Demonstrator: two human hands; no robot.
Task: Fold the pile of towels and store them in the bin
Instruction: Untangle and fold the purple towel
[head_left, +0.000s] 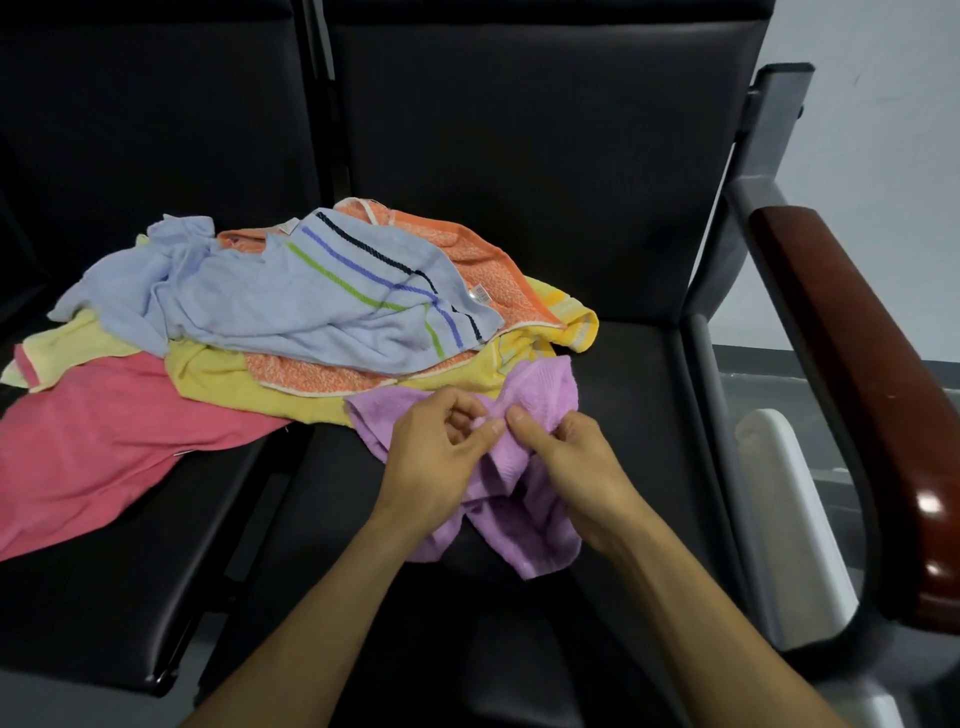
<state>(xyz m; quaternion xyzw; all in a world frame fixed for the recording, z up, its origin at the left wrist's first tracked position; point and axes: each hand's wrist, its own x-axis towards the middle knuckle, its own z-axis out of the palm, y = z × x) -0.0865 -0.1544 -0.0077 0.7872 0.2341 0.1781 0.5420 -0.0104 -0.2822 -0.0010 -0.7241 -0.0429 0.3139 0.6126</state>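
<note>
Left hand (439, 441), right hand (566, 457) both pinch bunched purple towel (540, 395), frame centre; towel pile (291, 312) centre-left on black seat (639, 374).

Seats (545, 171) look like black faux leather, smooth with a dull sheen. The armrest (872, 384) at the right edge is dark reddish wood, super glossy, on a grey matt metal frame (779, 109). Towels are all soft cloth: the purple towel (545, 395) is ribbed terry, the orange one (467, 260) has a nubby weave, the light blue one (291, 306) looks thinner and crumpled. White thing (784, 499) past the seat's right edge looks like smooth plastic.
</note>
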